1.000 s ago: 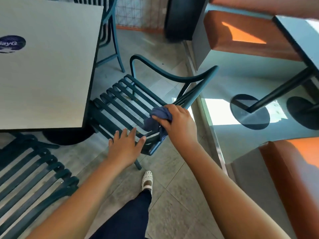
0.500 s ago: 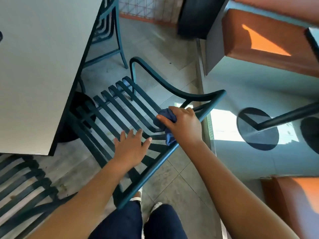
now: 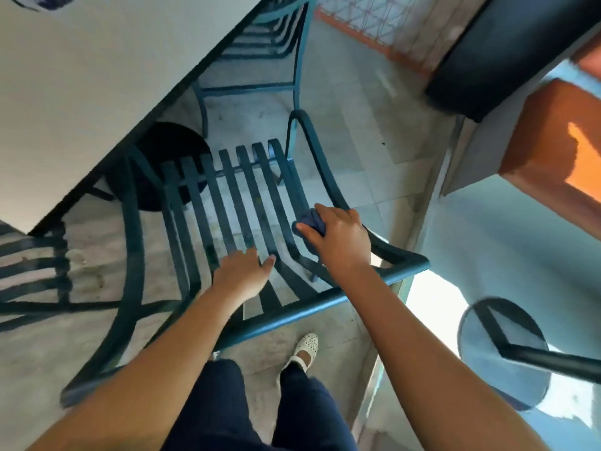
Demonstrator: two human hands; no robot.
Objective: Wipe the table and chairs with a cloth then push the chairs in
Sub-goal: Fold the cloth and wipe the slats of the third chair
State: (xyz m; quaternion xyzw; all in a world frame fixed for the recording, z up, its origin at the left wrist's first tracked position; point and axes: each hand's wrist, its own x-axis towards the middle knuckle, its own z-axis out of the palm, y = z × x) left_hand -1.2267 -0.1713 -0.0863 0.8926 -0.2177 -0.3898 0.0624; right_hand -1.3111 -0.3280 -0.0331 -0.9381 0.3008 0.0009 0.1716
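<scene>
A dark green slatted metal chair [image 3: 227, 190] stands directly below me, its seat partly under the pale table [image 3: 97, 76]. My right hand [image 3: 341, 239] grips a bunched blue cloth [image 3: 310, 221] and presses it against the chair where the right armrest meets the seat slats. My left hand [image 3: 242, 275] lies flat, fingers straight, on the rear of the seat slats. The chair's back rail [image 3: 309, 309] crosses under both forearms.
Another green chair [image 3: 270, 43] stands at the table's far side and a third [image 3: 39, 271] at the left. The table's round black base [image 3: 172, 164] sits under the top. An orange bench [image 3: 553, 151] and a second table base [image 3: 500, 353] are on the right.
I have moved round behind the chair and the view has turned. My right hand slid the cloth along the right side of the seat towards the armrest. My left hand stays flat on the slats.
</scene>
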